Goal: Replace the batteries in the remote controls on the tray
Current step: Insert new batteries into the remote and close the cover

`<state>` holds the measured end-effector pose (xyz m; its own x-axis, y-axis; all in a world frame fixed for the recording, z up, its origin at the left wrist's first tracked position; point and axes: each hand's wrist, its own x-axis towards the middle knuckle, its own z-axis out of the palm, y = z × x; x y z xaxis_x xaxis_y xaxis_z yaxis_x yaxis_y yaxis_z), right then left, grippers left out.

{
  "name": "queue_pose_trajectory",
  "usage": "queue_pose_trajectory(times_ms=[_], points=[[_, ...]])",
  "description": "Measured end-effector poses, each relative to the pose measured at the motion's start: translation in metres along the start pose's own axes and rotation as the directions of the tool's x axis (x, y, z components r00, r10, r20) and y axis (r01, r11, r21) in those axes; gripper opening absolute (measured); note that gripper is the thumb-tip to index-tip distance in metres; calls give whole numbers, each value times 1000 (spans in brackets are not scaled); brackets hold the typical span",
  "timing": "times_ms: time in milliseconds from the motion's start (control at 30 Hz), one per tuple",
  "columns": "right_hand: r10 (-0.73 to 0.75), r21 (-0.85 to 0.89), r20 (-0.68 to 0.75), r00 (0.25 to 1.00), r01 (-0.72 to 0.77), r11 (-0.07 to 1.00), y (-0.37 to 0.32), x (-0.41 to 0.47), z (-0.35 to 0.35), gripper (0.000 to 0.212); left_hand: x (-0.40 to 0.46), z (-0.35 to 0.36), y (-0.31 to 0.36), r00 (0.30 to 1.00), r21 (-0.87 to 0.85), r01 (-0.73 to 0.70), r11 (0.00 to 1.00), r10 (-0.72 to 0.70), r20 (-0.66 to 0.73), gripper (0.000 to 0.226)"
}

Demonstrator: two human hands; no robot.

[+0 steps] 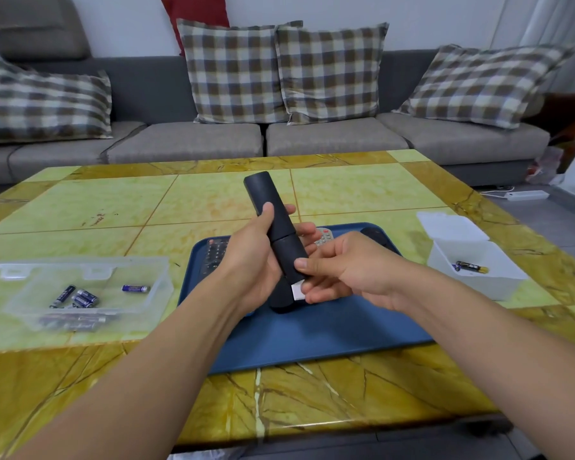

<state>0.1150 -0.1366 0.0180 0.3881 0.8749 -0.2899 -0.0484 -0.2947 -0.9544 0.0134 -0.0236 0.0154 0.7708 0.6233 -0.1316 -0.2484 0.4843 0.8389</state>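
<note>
A slim black remote [269, 207] is held above the blue tray [329, 330], back side up, tilted away from me. My left hand [249, 260] grips its middle, thumb on top. My right hand [342, 270] pinches the lower battery cover [291, 252], which is slid a little down, showing a white patch at its end. On the tray lie a black keypad remote [214, 254], a grey remote [324, 236] and a dark remote [375, 235], each partly hidden by my hands.
A clear open box [140, 293] at the left holds several blue batteries [83, 297]. A white open box [498, 287] at the right holds a couple of batteries [472, 267]. A grey sofa with checked cushions stands beyond the table. A white power strip lies on the floor at right.
</note>
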Motion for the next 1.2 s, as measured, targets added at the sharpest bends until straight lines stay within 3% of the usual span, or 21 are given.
queue_pose_trajectory(times_ms=[233,433,633,733,833,933,1000,1033,1100,1200], points=[[59,-208,34,998,-51,977,-3,-6,-6,40,-1,6,-3,1000,-5,5,1000,-6,-19,37],[-85,-38,-69,994,82,996,11,-2,17,28,9,1,-10,976,-330,106,938,-162,-147,35],[-138,186,-85,987,151,971,7,1,31,23,12,1,-1,974,-478,3,879,-111,-199,35],[-214,186,-71,974,224,957,5,2,29,20,12,2,2,976,-529,-12,849,-105,-191,36],[-284,140,-150,947,305,942,8,4,27,20,11,1,-1,980,-553,-17,833,-97,-175,38],[-234,99,-139,962,249,964,11,5,21,18,8,5,-1,986,-397,-73,915,7,-166,35],[-142,64,-25,990,143,988,11,5,16,17,4,12,-7,985,-83,-122,989,111,-129,35],[-114,50,25,993,112,992,11,5,14,17,2,15,-12,983,146,-151,978,165,-86,35],[-119,85,67,991,114,990,9,5,11,13,0,17,-21,978,514,-189,837,207,22,36],[-139,203,7,990,135,970,4,2,6,13,5,14,-20,981,652,-174,738,184,54,29]])
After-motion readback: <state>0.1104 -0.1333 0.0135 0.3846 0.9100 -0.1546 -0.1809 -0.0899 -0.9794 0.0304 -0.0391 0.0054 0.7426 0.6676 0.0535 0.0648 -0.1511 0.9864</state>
